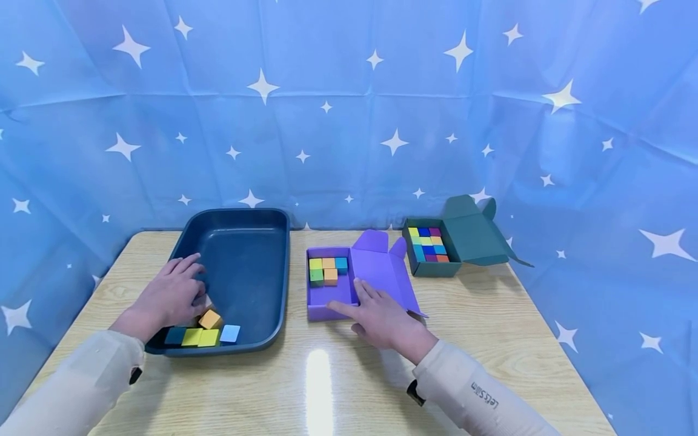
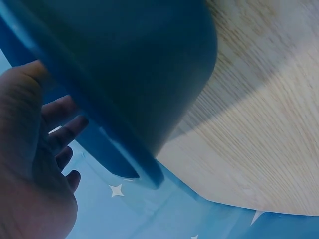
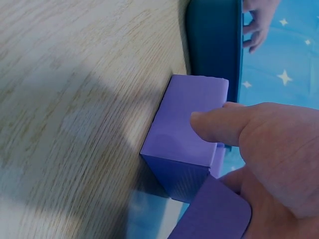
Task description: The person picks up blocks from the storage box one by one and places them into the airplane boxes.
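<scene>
Two hands reach over the table [image 1: 262,393]. The left hand [image 1: 173,293] is in the blue tray [image 1: 284,272] at lower left of the head view, near an orange block [image 1: 210,319]; its fingers curve loosely, but whether they grasp anything cannot be told. The right hand [image 1: 382,318], fingers outstretched, touches the purple box [image 1: 322,313] just below centre, thumb against its front wall. Five blocks [image 1: 329,264] sit inside. The green box [image 1: 436,271], right of centre, holds others.
</scene>
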